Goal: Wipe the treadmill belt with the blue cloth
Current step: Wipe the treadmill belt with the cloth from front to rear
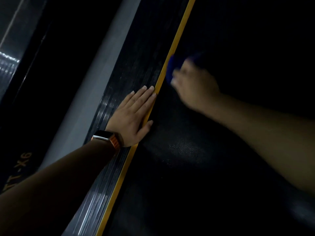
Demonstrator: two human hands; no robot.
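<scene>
Clutching the blue cloth (170, 68) in the right hand (196, 84), fingers curled, pressing it on the treadmill belt (187, 167) just beside the yellow stripe (180, 31). Bracing the left hand (134, 114) flat, fingers straight, on the side rail (105, 193). Probably mid-wipe; too dark for judging the remaining belt.

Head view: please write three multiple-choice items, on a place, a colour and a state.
1. Where does the left hand rest? A) flat on the side rail at the yellow stripe B) on the floor C) in the air
2. What colour is the watch band? A) green B) orange C) white
3. What does the right hand do? A) hangs idle B) grips the blue cloth on the treadmill belt C) points upward
1 A, its straight fingers lie on the rail; 2 B, orange shows at the wrist; 3 B, blue shows in its grip.
</scene>
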